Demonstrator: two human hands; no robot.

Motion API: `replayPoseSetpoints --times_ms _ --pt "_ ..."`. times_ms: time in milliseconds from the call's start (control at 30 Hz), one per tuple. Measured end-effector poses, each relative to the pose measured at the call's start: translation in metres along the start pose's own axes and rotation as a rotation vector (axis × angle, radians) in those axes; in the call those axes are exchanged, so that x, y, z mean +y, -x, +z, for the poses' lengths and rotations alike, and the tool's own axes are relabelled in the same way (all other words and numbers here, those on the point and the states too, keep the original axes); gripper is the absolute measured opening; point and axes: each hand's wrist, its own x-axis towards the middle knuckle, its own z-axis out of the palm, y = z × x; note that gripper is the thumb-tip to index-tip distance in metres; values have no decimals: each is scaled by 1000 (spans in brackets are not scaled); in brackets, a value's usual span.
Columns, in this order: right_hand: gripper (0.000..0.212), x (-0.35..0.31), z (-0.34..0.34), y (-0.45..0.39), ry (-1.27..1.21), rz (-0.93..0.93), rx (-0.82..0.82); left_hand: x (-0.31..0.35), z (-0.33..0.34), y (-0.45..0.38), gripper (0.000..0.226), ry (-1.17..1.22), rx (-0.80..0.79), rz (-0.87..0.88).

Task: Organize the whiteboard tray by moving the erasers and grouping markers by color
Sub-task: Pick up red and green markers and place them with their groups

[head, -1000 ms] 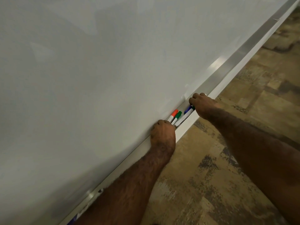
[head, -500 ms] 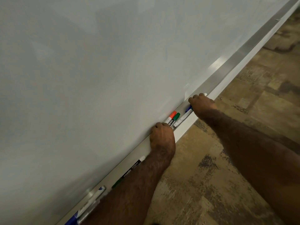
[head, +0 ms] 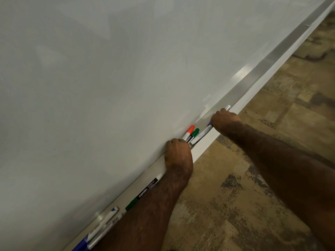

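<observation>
Along the tray (head: 268, 67) under the whiteboard (head: 108, 78), seen from the head camera, both hands work close together. The left hand (head: 178, 154) rests on the tray with its fingers (head: 174, 142) curled over the lower ends of two markers; the curl hides exactly how they pinch. Out of those fingers, pointing up the tray, stick a red marker (head: 189, 131) next to the board and a green marker (head: 194, 133) touching it on the outer side. The right hand (head: 224, 118) sits just past them, its fingers curled round a blue marker (head: 203, 134), whose white barrel runs back toward the left hand along the tray's outer lip. At the far side of the right fingers a silvery marker end (head: 227, 107) pokes out; whether the hand holds it cannot be told.

Behind the left wrist, a second green marker (head: 143, 192) with a black label lies in the tray, partly covered by the forearm. Further back lie two blue-capped markers (head: 101, 225) side by side. Beyond the right hand the tray is bare metal. Below the tray lies brown patterned carpet (head: 244, 205).
</observation>
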Motion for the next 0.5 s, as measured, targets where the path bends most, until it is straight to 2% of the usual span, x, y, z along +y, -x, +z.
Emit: replayPoseSetpoints --times_ms 233,367,500 --pt "24 12 -9 4 -77 -40 21 -9 -3 8 30 81 28 -31" --pt "23 19 -15 4 -176 -71 5 -15 -6 16 31 142 57 -55" --pt "30 26 -16 7 -283 -110 27 -20 -8 26 37 262 137 -80"
